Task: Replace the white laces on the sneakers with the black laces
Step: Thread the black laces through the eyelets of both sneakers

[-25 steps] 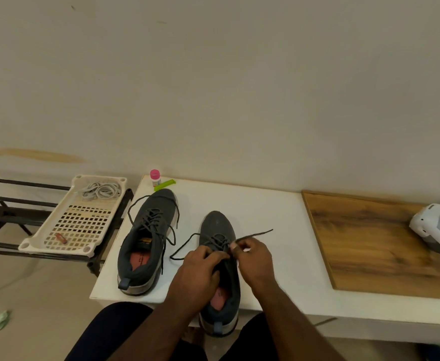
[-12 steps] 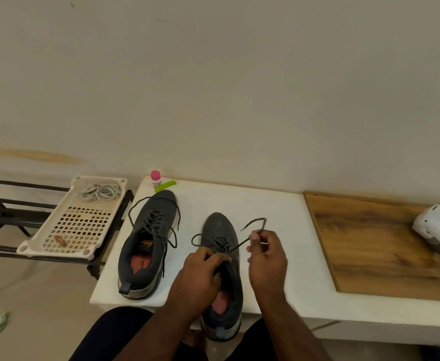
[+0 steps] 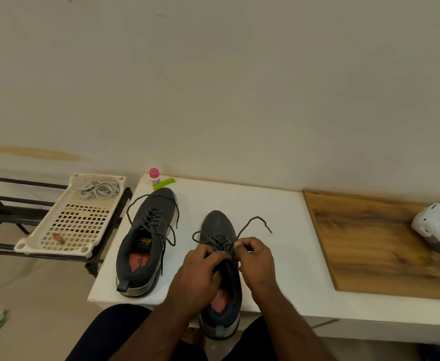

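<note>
The sneaker I'm lacing lies on the white table, toe toward the wall, heel hanging over the near edge toward me, its long axis running straight away from me. My left hand grips its tongue and collar. My right hand pinches the black lace just above the eyelets; the free end trails off to the right onto the table. The other sneaker sits just to the left, roughly parallel, toe slightly right, black lace loose. White laces lie in the plastic tray beyond the table's left edge.
</note>
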